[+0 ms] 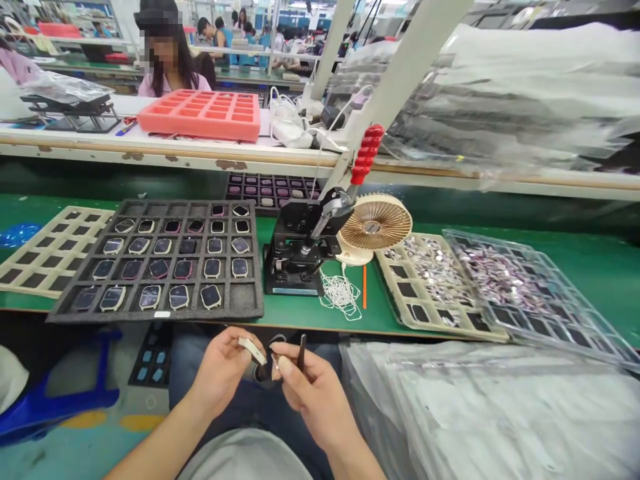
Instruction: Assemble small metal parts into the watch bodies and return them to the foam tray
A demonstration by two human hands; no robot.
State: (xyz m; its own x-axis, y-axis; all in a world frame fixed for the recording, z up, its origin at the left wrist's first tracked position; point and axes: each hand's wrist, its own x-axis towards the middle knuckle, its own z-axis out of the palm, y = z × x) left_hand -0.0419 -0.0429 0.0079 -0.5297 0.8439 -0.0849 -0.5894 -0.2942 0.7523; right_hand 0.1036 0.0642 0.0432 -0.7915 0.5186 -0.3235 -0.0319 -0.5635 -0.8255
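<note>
Left hand (220,373): fingers curled and nearly closed, holding a pale curved strip (253,351) between thumb and fingertips. Right hand (315,400): thumb and forefinger pinched on a slim black pick (302,353), which stands upright. A dark rounded piece (263,372) lies between the hands, just below the strip; cannot tell which hand bears it. All of this is held above the person's lap, in front of the bench edge.

Progress as seen: the black foam tray (250,310) on the green bench mat (380,320) has most pockets filled with watch cases (151,297), in rows. A few top-left pockets and one at lower right show only foam.

Other containers: a dark tray (270,190) behind it holds similar pieces. To the far left, a beige tray (50,250) shows rows of dark square pockets. To the right, a second beige tray (400,257) holds heaped shiny pieces in its upper pockets, and a clear plastic tray (550,283) resting partly over it holds more.

Between the trays stand a hand press (300,247) with a red grip (367,153) and a small fan (375,221). A white cord (340,293) lies in front of them.
</note>
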